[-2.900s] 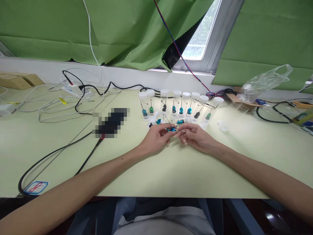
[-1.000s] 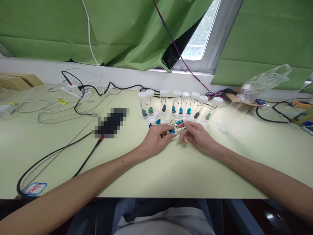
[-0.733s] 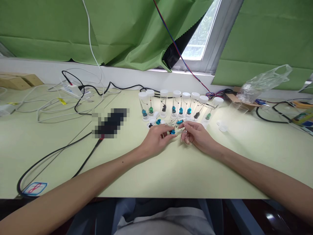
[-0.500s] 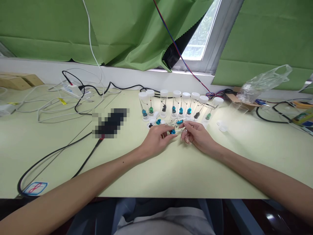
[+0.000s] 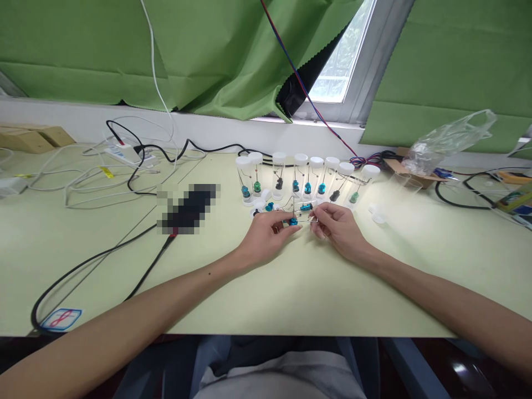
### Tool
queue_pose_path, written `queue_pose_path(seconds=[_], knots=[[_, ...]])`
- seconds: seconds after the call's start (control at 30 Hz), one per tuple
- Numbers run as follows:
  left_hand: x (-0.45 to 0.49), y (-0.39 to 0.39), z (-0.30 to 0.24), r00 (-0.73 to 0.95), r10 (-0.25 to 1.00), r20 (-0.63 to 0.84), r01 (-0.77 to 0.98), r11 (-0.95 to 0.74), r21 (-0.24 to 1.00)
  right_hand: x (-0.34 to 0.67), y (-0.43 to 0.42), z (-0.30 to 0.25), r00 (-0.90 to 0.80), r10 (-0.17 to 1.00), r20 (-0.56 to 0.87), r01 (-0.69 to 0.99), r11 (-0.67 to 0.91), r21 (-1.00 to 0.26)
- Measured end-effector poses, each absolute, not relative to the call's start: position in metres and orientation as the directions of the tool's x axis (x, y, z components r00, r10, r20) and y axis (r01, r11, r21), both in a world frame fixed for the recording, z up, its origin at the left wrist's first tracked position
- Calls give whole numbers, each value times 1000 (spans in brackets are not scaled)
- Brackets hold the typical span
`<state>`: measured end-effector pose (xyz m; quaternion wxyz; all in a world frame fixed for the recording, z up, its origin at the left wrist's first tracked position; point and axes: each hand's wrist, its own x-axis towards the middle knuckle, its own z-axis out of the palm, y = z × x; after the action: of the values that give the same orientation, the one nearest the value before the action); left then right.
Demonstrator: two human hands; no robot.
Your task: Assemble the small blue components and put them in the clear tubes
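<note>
The left hand (image 5: 266,238) pinches a small metallic-blue fitting (image 5: 293,221) between thumb and forefinger, above the tabletop (image 5: 270,305), a dark thin wire (image 5: 293,206) rising from it. The right hand (image 5: 338,230), thumb and forefinger pressed together, grips a slim bent metal rod (image 5: 306,221) that reaches across to the fitting; whether its tip is seated inside is too small to tell. Just beyond the fingers lie a clear tube with a blue piece inside (image 5: 306,208), another blue piece (image 5: 270,206) and a black one (image 5: 256,212). Behind these, eight white-capped tubes (image 5: 279,177) stand in a row, blocking the far side. White caps (image 5: 377,214) lie right; a pixelated dark device (image 5: 189,209) with a black cable (image 5: 152,260) lies left. Bare tabletop runs between the forearms to the straight front edge.
</note>
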<state>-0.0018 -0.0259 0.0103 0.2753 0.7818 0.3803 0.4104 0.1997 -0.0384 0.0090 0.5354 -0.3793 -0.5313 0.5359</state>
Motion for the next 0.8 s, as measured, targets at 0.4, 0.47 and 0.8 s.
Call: queue_pose_path(seconds=[0.4, 0.47, 0.8], knots=[[-3, -25, 11, 384, 793, 474, 418, -606, 677, 201, -33, 5, -220, 972, 87, -317, 13, -948], [-4, -25, 10, 383, 784, 488, 417, -619, 665, 201, -33, 5, -247, 966, 72, -330, -14, -944], [-6, -22, 5, 410, 725, 554, 402, -689, 603, 200, -37, 8, -303, 953, 21, -145, -24, -989]])
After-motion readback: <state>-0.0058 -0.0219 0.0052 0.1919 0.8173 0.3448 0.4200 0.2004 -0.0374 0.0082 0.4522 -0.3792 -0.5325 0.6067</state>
